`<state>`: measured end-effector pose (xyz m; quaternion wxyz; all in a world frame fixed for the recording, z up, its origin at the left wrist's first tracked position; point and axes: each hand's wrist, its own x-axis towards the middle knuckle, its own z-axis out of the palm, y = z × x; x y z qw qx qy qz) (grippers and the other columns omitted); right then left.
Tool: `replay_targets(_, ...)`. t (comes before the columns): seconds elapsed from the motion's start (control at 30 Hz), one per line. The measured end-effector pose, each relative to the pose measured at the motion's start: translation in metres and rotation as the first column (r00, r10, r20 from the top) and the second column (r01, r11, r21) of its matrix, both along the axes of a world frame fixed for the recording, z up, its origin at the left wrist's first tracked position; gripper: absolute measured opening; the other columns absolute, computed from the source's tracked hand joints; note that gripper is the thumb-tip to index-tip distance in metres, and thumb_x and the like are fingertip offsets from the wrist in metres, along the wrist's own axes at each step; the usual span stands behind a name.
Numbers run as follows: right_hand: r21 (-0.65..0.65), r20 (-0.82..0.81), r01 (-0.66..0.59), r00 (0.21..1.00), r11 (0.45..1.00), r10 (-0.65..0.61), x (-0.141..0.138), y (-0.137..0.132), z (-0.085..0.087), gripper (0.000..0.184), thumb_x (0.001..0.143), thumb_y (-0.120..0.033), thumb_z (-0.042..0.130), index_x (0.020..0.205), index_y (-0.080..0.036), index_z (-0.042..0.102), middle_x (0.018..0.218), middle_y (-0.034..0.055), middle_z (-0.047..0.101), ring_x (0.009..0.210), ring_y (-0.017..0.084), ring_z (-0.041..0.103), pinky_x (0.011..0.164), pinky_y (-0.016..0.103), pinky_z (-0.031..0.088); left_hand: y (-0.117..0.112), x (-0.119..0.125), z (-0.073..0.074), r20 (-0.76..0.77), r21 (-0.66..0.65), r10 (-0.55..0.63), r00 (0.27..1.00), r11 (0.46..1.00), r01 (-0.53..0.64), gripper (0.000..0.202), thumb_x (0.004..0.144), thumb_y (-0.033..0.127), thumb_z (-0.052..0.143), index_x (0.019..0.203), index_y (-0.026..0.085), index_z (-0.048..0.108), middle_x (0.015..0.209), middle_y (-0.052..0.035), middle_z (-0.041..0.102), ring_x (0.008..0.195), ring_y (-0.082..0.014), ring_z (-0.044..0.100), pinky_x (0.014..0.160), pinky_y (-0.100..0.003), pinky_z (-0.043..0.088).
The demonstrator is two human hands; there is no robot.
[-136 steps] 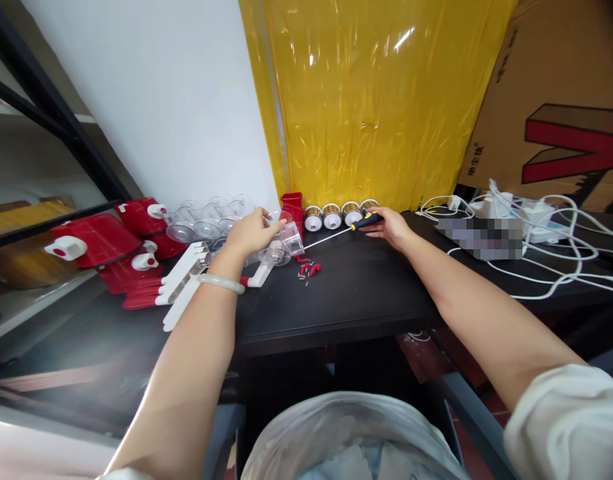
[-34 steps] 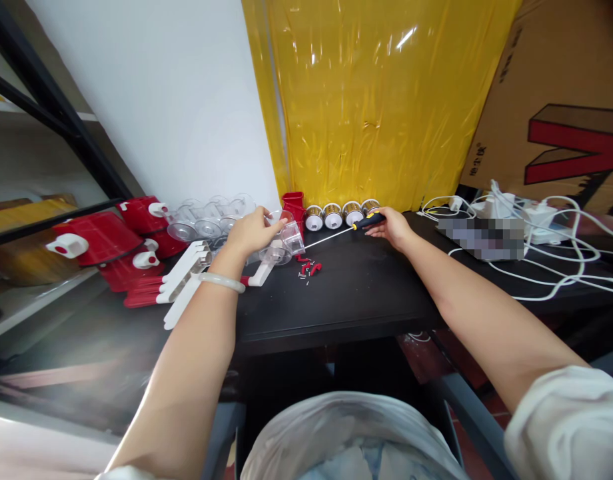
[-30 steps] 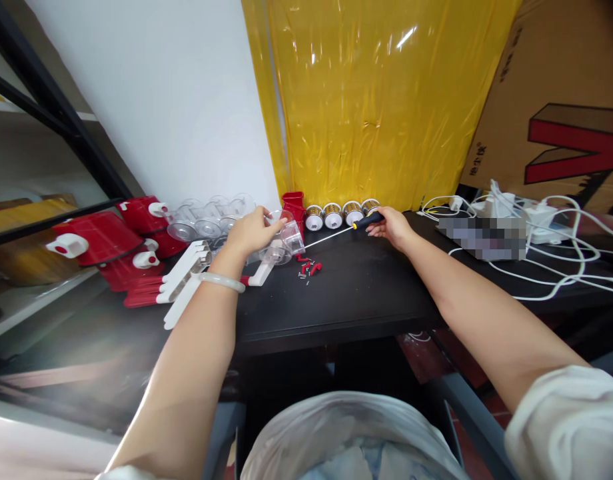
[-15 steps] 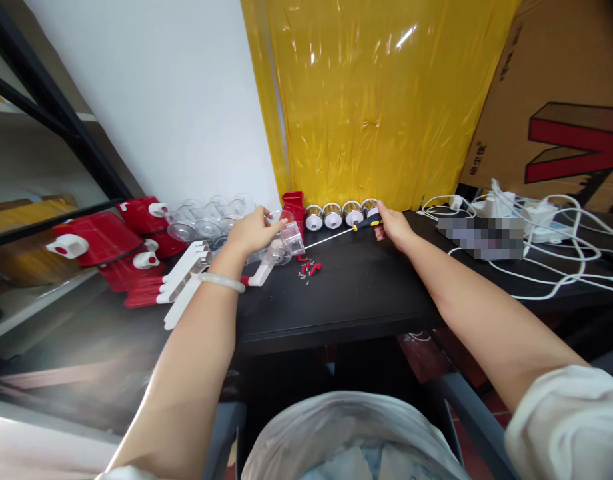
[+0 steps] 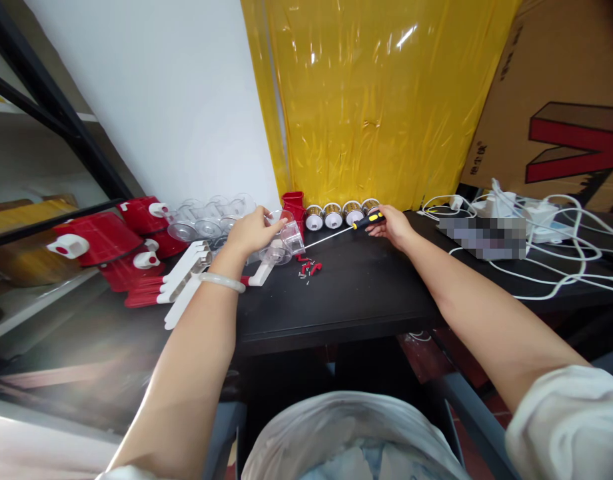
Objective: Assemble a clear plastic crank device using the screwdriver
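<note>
My left hand (image 5: 254, 232) is closed around a clear plastic part (image 5: 290, 236) with a cup-like shape, held just above the black table. In my right hand (image 5: 392, 227) is a screwdriver (image 5: 369, 220) with a black and yellow handle, lying nearly level. Its long thin shaft points left, and the tip meets the lower right side of the clear part. Whether the tip sits in a screw is too small to tell. Below the tip lie small red plastic pieces (image 5: 315, 268) and several loose screws (image 5: 301, 275).
Clear plastic parts (image 5: 184, 230), white-and-red handles (image 5: 184, 273) and red housings (image 5: 99, 240) crowd the left. Several round canisters (image 5: 333, 216) and a red part (image 5: 293, 207) line the back. White cables (image 5: 576, 233) tangle at the right. The black table's front edge (image 5: 336, 337) is near me.
My right hand's fingers have shifted and loosened slightly on the screwdriver handle, which has turned to show more yellow. My left hand and the clear part stay in place.
</note>
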<state>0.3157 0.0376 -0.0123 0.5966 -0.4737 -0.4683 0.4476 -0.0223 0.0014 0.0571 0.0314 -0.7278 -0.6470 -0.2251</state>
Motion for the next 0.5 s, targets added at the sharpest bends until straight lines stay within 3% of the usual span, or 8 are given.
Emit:
replay_targets(0.1,0.042,0.050,0.026,0.998,0.999,-0.028,0.0012,0.0019,-0.0021,0.026,0.094,-0.046,0.048,0.086,-0.022,0.053,0.045,-0.0030,0.058,0.035,0.011,0.054,0.039,0.018,0.042,-0.0008,0.0006,0.0006,-0.002,-0.002,0.006,1.000,1.000,-0.006,0.068,0.079,0.077,0.040,0.115,0.021,0.056,0.113,-0.0115,0.070,0.102,-0.0315,0.064,0.084,-0.039,0.047)
replay_targets(0.33,0.099,0.144,0.053,0.987,0.994,-0.067,0.0051,0.0066,-0.0083,0.034,0.092,-0.051,0.051,0.077,-0.021,0.052,0.037,-0.0034,0.052,0.027,0.010,0.044,0.032,0.018,0.033,0.0006,-0.0004,-0.0010,-0.009,0.009,0.000,1.000,1.000,0.000,0.069,0.079,0.077,0.040,0.115,0.021,0.057,0.111,-0.0111,0.070,0.101,-0.0315,0.064,0.083,-0.039,0.046)
replay_targets(0.5,-0.046,-0.005,-0.005,1.000,0.999,0.005,0.0012,0.0026,-0.0013,0.028,0.093,-0.041,0.039,0.084,-0.019,0.055,0.054,0.0044,0.065,0.045,0.018,0.064,0.045,0.025,0.049,-0.0006,0.0001,-0.0001,-0.019,0.008,-0.006,1.000,1.000,0.006,0.068,0.079,0.077,0.040,0.114,0.021,0.056,0.111,-0.0107,0.070,0.101,-0.0317,0.064,0.082,-0.040,0.046)
